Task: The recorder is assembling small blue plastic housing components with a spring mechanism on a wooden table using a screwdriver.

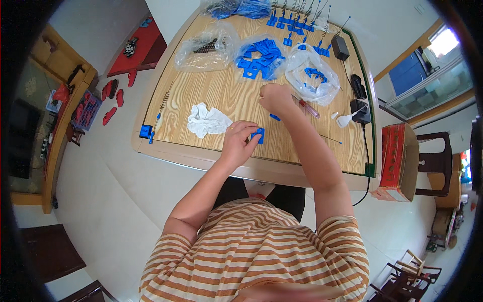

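My left hand [239, 140] pinches a small blue plastic piece [258, 135] just above the wooden table [201, 93], near its front edge. My right hand [274, 97] is closed around a screwdriver with a red see-through handle [308, 107], which sticks out to the right. A tiny blue part [274, 117] lies on the table between the two hands. A crumpled white cloth [206, 121] rests just left of my left hand.
Clear bags hold blue plastic parts [261, 58], more blue parts [314, 75] and dark springs [206, 48]. Assembled blue pieces with wires [297, 25] line the far edge. Black adapters [358, 85], a white bottle [344, 120], a red box [393, 161] and a chair [436, 163] stand on the right.
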`<action>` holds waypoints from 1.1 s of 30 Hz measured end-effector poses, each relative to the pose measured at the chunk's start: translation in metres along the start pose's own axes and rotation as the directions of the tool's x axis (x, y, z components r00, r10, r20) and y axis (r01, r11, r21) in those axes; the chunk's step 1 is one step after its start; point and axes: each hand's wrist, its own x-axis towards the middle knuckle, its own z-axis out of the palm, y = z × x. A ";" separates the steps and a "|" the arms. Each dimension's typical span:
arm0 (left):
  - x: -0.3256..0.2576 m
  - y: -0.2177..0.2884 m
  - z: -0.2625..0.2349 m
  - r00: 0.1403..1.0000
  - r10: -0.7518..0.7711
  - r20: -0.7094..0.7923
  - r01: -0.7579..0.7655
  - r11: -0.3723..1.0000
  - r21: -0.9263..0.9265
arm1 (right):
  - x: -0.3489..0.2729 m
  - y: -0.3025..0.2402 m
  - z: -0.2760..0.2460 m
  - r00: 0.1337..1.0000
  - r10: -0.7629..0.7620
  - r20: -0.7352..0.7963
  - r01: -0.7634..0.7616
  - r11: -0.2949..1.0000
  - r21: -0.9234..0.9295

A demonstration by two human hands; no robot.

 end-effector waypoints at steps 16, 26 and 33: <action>-0.002 -0.003 0.001 1.000 -0.008 -0.011 0.009 1.000 0.028 | -0.055 0.053 -0.047 0.957 0.026 0.287 -0.270 -0.275 0.923; -0.001 -0.001 0.003 0.999 -0.030 0.030 0.029 0.999 0.027 | -0.071 0.067 -0.020 0.925 0.374 -0.067 -0.247 0.724 0.644; -0.001 0.001 0.002 0.997 -0.057 0.043 0.056 0.998 0.043 | -0.072 0.064 -0.001 0.971 0.120 -0.208 -0.117 0.993 0.023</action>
